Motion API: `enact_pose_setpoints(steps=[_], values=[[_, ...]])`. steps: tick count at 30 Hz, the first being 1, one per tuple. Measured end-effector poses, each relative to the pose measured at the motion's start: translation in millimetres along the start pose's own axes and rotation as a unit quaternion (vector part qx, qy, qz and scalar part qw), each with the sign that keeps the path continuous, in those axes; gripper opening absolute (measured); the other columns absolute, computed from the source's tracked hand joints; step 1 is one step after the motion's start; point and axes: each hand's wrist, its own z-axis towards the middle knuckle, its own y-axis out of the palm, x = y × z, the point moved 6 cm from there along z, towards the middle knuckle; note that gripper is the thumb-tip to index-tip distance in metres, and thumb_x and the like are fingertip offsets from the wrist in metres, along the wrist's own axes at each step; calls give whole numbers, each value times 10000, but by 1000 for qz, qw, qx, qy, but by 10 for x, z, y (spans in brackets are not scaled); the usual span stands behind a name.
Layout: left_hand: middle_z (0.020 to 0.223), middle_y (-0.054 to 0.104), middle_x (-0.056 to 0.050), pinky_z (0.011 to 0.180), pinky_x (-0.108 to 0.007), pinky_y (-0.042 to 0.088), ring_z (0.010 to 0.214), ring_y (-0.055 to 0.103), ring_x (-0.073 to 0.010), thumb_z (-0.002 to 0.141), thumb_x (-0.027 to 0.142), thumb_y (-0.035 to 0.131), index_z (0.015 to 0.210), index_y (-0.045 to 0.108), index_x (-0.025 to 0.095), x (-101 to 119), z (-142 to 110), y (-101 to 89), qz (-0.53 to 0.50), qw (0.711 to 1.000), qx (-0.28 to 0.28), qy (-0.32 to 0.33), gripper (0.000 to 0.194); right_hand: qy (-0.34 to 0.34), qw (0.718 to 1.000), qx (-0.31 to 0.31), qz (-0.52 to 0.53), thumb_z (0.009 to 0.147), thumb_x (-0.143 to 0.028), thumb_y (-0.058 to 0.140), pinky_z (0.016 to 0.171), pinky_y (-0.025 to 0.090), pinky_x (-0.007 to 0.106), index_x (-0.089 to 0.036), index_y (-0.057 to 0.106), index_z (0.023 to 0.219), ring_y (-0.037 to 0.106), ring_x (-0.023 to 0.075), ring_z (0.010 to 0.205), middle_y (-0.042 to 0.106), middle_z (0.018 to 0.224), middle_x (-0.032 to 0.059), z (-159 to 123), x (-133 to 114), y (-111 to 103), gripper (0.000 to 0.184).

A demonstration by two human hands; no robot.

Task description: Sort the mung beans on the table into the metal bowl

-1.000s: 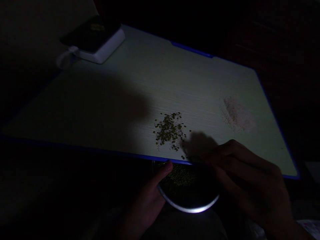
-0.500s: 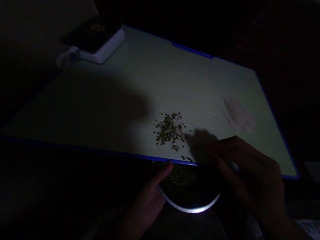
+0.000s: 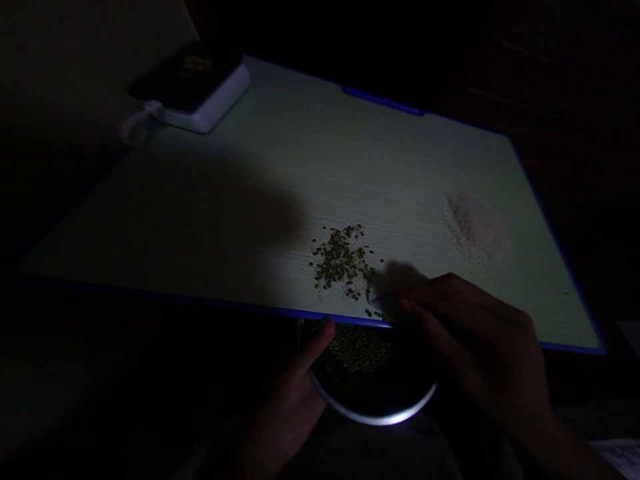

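Low in the dim view, my left hand (image 3: pixel 295 393) grips the rim of a round metal bowl (image 3: pixel 385 419), thumb on top. Small green beans, looking like mung beans (image 3: pixel 357 350), lie inside the bowl, which is tucked partly under the board's near edge. Above it on the pale board (image 3: pixel 320 167), a loose patch of the same beans (image 3: pixel 340 260) is mixed with a little pinkish-white grit. My right hand (image 3: pixel 480 340) is closed in a pinch around a thin implement (image 3: pixel 383 299). The implement's tip is at the patch's lower right, beside a few stray beans. Its kind is too dark to tell.
A pinkish, grainy heap (image 3: pixel 477 227) lies at the board's right side. A white box-like device with a dark top (image 3: pixel 200 100) stands at the far left corner, a pale strap (image 3: pixel 135 127) hanging off it. Blue trim (image 3: pixel 270 311) edges the board.
My right hand has moved slightly left, bringing the thin implement's tip close to the beans at the patch's lower right. My left hand still grips the bowl, slightly further left in view.
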Motion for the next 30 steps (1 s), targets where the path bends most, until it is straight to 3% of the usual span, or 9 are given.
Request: enact_pose_setpoints(steps=[5, 11, 16, 22, 26, 30], values=[[1291, 822, -8, 1262, -445, 362, 1464, 551, -299, 911, 338, 792, 1190, 814, 323, 117, -61, -169, 32, 999, 10, 32, 280, -28, 997, -37, 60, 980, -126, 646, 645, 571, 224, -213, 786, 1038, 720, 130, 788, 761, 905, 30, 151, -51, 59, 175], [1358, 788, -40, 1259, -489, 367, 1511, 486, -334, 910, 336, 778, 1390, 709, 338, 176, -75, -145, 39, 998, -8, 45, 484, -58, 994, -36, 91, 974, -78, 617, 657, 571, 205, -183, 769, 1064, 702, 120, 806, 754, 915, 35, 102, -166, 136, 206], [1292, 820, -57, 1257, -537, 364, 1476, 528, -353, 928, 374, 759, 1260, 791, 310, 145, -55, -150, 33, 999, -7, 17, 340, -65, 995, -15, 78, 973, -90, 612, 611, 570, 182, -158, 753, 1079, 700, 117, 798, 740, 908, 46, -48, -256, 136, 189], [1316, 810, 2, 1273, -453, 336, 1464, 550, -290, 933, 357, 768, 1106, 848, 332, 99, -48, -241, 6, 1000, -1, -12, 192, 28, 999, 44, -4, 965, -139, 660, 612, 603, 188, -213, 747, 1034, 727, 113, 691, 760, 848, 4, -223, -127, -16, 134], [1102, 877, 11, 1247, -458, 384, 1405, 612, -299, 866, 339, 844, 880, 873, 334, 77, -27, -232, -1, 1000, -4, -20, 33, 46, 997, 53, -40, 978, -169, 653, 563, 576, 180, -219, 749, 1017, 695, 97, 604, 714, 749, -25, -219, -107, 20, 115], [1053, 885, -10, 1240, -491, 393, 1385, 631, -303, 901, 332, 808, 891, 869, 322, 91, -26, -160, -12, 1000, -10, -27, 62, 53, 993, 86, -58, 956, -164, 665, 526, 560, 201, -218, 730, 940, 642, 100, 528, 668, 683, -36, -128, -127, 95, 86]])
